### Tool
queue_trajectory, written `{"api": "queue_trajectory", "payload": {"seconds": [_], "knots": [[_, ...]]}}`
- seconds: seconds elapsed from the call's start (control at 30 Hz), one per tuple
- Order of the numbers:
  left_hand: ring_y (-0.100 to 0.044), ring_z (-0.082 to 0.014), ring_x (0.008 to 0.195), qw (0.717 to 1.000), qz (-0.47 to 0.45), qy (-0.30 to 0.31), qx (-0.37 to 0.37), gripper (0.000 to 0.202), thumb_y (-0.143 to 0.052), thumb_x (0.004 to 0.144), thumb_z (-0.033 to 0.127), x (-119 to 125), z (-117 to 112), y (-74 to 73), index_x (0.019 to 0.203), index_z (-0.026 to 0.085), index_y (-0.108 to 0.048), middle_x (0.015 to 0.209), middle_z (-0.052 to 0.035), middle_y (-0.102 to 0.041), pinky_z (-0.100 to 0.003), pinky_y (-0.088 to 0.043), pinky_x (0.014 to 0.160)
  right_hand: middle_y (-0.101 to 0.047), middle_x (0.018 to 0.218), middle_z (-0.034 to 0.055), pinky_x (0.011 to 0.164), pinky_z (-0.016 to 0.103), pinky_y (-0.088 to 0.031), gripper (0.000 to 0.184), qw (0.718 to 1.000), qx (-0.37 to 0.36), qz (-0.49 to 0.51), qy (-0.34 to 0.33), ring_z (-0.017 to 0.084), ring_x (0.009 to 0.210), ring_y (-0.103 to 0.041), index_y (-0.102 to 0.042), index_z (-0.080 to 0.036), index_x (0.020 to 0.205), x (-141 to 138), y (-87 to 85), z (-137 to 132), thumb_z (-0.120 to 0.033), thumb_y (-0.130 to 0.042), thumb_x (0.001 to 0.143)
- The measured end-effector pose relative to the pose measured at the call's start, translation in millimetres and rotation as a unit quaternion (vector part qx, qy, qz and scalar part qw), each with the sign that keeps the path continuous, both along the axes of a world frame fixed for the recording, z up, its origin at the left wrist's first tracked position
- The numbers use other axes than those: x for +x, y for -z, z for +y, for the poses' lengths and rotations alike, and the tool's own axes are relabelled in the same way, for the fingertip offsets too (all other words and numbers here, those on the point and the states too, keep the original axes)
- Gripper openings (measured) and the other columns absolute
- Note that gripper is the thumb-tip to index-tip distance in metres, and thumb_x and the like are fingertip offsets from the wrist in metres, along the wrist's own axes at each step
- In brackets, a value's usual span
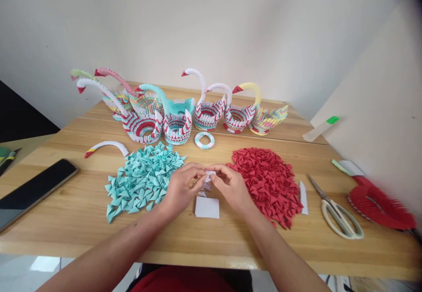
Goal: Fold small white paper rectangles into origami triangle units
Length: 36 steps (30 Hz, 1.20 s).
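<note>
Between my two hands is a small piece of white paper (210,176), pinched at its edges by the fingertips of my left hand (184,187) and my right hand (231,187). The fingers partly hide its folds. Just below it lie a few small white folded pieces (205,190), and nearer me a stack of white paper slips (207,207). A heap of teal folded paper triangles (141,182) spreads beside my left hand. Red folded triangles (268,182) are piled beside my right hand.
Several paper swans (143,125) line the back, with a teal-and-white ring (204,140) before them. At left are a white swan neck (108,144) and a phone (39,191). Scissors (339,215), a red spiky paper piece (379,204) and a green-ended strip (320,129) lie right.
</note>
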<state>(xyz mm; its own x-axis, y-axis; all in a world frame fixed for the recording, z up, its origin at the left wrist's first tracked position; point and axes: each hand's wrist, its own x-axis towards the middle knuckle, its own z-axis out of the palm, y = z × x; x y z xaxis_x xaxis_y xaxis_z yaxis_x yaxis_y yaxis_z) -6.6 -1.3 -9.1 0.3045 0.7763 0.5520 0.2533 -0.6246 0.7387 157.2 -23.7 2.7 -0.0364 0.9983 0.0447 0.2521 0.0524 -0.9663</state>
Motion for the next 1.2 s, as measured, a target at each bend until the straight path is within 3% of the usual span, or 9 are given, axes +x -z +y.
{"api": "queue_trajectory", "payload": {"seconds": [0.17, 0.3, 0.67, 0.87, 1.03, 1.2], "knots": [[-0.063, -0.0173, 0.088, 0.993, 0.065, -0.015, 0.098, 0.010, -0.058, 0.085, 0.011, 0.9, -2.8, 6.4, 0.089, 0.018, -0.064, 0.097, -0.0077, -0.067, -0.028, -0.050, 0.075, -0.068, 0.083, 0.0030, 0.066, 0.027, -0.049, 0.014, 1.000, 0.014, 0.010, 0.019, 0.016, 0.072, -0.062, -0.064, -0.018, 0.088, -3.4, 6.2, -0.4, -0.024, -0.057, 0.078], [-0.061, -0.0188, 0.093, 0.991, 0.079, -0.012, 0.107, 0.016, -0.056, 0.086, 0.011, 3.2, -4.1, 5.3, 0.099, 0.018, -0.062, 0.100, -0.0081, -0.065, -0.031, -0.050, 0.080, -0.067, 0.079, 0.0020, 0.066, 0.026, -0.049, 0.007, 0.998, 0.045, 0.001, 0.045, 0.016, 0.071, -0.063, -0.062, -0.019, 0.082, -5.6, 9.6, -1.8, -0.023, -0.058, 0.078], [-0.060, -0.0196, 0.097, 0.995, 0.100, -0.014, 0.016, 0.039, -0.050, 0.082, 0.004, 6.1, -6.2, 6.3, 0.117, 0.020, -0.057, 0.108, -0.0072, -0.065, -0.033, -0.049, 0.084, -0.065, 0.080, 0.0002, 0.070, 0.027, -0.050, 0.017, 0.994, 0.084, -0.046, 0.055, 0.016, 0.073, -0.061, -0.060, -0.021, 0.090, -12.8, 9.1, -3.1, -0.015, -0.055, 0.075], [-0.061, -0.0137, 0.075, 0.991, -0.017, -0.033, -0.125, 0.026, -0.055, 0.082, 0.012, 1.6, 3.0, 2.8, 0.107, 0.016, -0.060, 0.090, -0.0039, -0.067, -0.026, -0.050, 0.071, -0.069, 0.089, 0.0036, 0.072, 0.029, -0.052, 0.027, 0.998, -0.004, 0.065, -0.018, 0.017, 0.080, -0.065, -0.065, -0.020, 0.105, -2.3, 4.0, 0.2, -0.036, -0.054, 0.087], [-0.062, -0.0145, 0.075, 0.970, -0.079, -0.008, -0.230, 0.028, -0.059, 0.080, 0.020, 1.5, 6.0, 2.7, 0.107, 0.015, -0.060, 0.088, -0.0049, -0.066, -0.026, -0.050, 0.069, -0.072, 0.094, 0.0044, 0.074, 0.030, -0.053, 0.027, 0.997, -0.018, 0.072, -0.026, 0.019, 0.084, -0.066, -0.068, -0.019, 0.102, -2.5, 3.0, 0.9, -0.034, -0.063, 0.080], [-0.064, -0.0162, 0.078, 0.965, -0.077, 0.007, -0.251, 0.027, -0.059, 0.079, 0.021, 2.9, 3.2, 5.3, 0.105, 0.015, -0.061, 0.090, -0.0067, -0.068, -0.028, -0.051, 0.071, -0.073, 0.090, 0.0042, 0.073, 0.031, -0.053, 0.020, 0.999, 0.003, 0.042, -0.021, 0.019, 0.081, -0.067, -0.069, -0.020, 0.095, -3.6, 4.4, 0.4, -0.032, -0.062, 0.081]]}}
